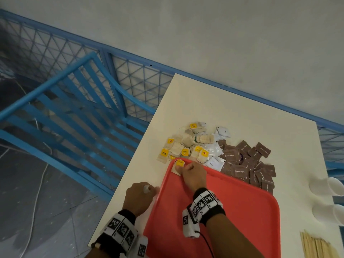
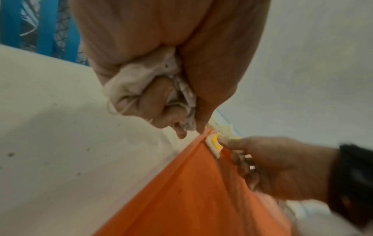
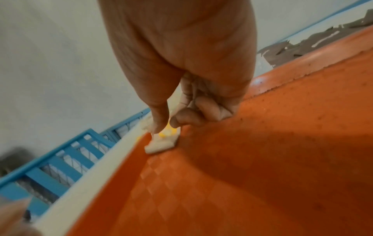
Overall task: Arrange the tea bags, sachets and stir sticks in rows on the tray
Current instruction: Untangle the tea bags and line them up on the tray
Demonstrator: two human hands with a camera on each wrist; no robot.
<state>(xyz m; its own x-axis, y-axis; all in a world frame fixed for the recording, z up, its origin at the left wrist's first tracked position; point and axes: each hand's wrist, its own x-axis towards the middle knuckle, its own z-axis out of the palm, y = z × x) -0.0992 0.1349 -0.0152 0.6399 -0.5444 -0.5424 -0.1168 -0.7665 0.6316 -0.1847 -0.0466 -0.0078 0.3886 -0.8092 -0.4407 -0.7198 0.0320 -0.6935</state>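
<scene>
A tea bag (image 1: 178, 167) is pinched at the tray (image 1: 242, 211) corner by the right hand (image 1: 193, 175), more bags (image 2: 141, 86) clenched in the left hand (image 1: 138, 198).

White cups (image 1: 327, 187), blue chair (image 1: 74, 108), mesh fence (image 1: 130, 75)

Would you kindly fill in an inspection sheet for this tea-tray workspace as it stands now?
Surface: white table, red tray on it.
Job's things: tea bag in the tray's far left corner; loose tea bags, white sachets, brown sugar sachets beyond the tray; stir sticks at its right.
Clutter: white cups.
Grippers: right hand pinches the tea bag; left hand grips bunched tea bags.
Cables: wristband lead; white cable on the floor.
Surroundings: blue railing.
</scene>
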